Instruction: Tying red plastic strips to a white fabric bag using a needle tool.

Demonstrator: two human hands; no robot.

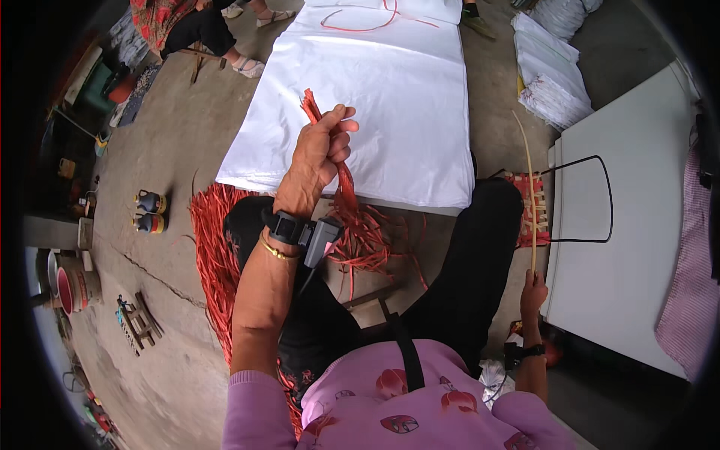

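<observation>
My left hand [324, 142] is closed round a bundle of red strips [346, 196], raised over the white sheet [375, 97] in front of me. The bundle's short end sticks up past my thumb, and its long loose ends hang down between my knees. Out at my right side, my right hand [533, 291] grips the lower end of a thin pale stick [533, 195], which points away from me. A large heap of similar red strips [214, 255] lies along my left leg.
A red woven stool [523, 210] stands right of my knee, beside a large white panel [622, 202] and black metal frame [611, 199]. Folded white sacks [555, 90] lie far right. Two dark bottles [150, 211] stand on the left floor. Another person [206, 34] sits at the far left.
</observation>
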